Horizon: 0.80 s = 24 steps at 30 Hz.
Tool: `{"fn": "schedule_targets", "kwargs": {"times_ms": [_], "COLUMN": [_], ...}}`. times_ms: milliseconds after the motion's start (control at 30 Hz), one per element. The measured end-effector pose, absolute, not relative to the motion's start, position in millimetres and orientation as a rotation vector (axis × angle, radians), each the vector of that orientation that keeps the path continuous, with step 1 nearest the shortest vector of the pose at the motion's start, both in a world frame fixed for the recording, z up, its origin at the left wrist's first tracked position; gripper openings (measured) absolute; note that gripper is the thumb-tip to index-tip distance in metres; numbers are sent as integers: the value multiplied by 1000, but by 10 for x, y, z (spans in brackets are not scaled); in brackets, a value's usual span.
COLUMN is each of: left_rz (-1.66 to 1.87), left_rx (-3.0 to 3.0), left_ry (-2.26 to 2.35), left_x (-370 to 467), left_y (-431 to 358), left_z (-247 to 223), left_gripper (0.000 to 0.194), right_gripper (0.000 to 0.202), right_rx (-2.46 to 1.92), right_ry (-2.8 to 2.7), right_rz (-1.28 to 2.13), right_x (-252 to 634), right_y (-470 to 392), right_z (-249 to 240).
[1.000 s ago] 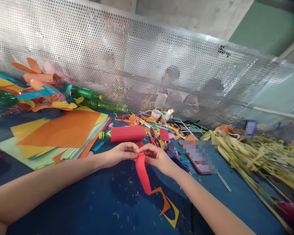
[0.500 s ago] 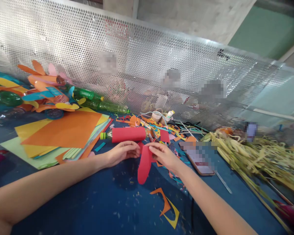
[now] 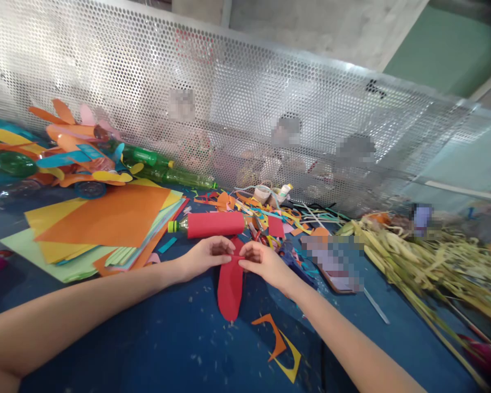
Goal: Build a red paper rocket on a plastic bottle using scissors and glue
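A long red paper piece (image 3: pixel 230 289) with a rounded end hangs toward me over the blue table. My left hand (image 3: pixel 208 255) pinches its left edge near the middle. On the other edge, my right hand (image 3: pixel 262 263) pinches the same paper, fingertips close to those of the left. Part of the paper is hidden behind the fingers. Just beyond the hands lies a clear bottle wrapped in red paper (image 3: pixel 215 224), its yellow-green cap pointing left.
Coloured paper sheets (image 3: pixel 106 218) are stacked at the left, with paper-decorated bottles behind. Paper scraps (image 3: pixel 276 335) lie in front, a phone (image 3: pixel 337 267) and dried plant strips (image 3: pixel 429 273) at the right. A perforated metal screen (image 3: pixel 245 93) stands behind; people show through it.
The red paper has shifted slightly left and toward me and now spans between both hands. My right hand has moved a little left, and the fingertips of both hands are closer together.
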State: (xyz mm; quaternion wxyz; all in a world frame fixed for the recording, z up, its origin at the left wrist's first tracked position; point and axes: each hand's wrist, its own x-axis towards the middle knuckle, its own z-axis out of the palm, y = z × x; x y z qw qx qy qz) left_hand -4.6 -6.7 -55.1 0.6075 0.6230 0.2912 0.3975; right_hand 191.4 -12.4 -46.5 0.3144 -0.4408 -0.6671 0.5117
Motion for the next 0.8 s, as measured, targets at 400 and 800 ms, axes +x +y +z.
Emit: {"fn": "schedule_targets", "kwargs": {"times_ms": [400,800], "left_rz": [1139,356], "left_rx": [1866,2405], "left_ry": [910,1261], "left_x": [-99,-947], "left_y": [-104,561], "left_z": [-278,62], "left_gripper": [18,91], "right_gripper": [22,19], "right_rx": [-1242,-1746], "right_ry": [-1937,-2356], "right_rz": [1566,197], "right_x": [2103,2285], "right_y": [-143,-258], "right_z": [-301,132]}}
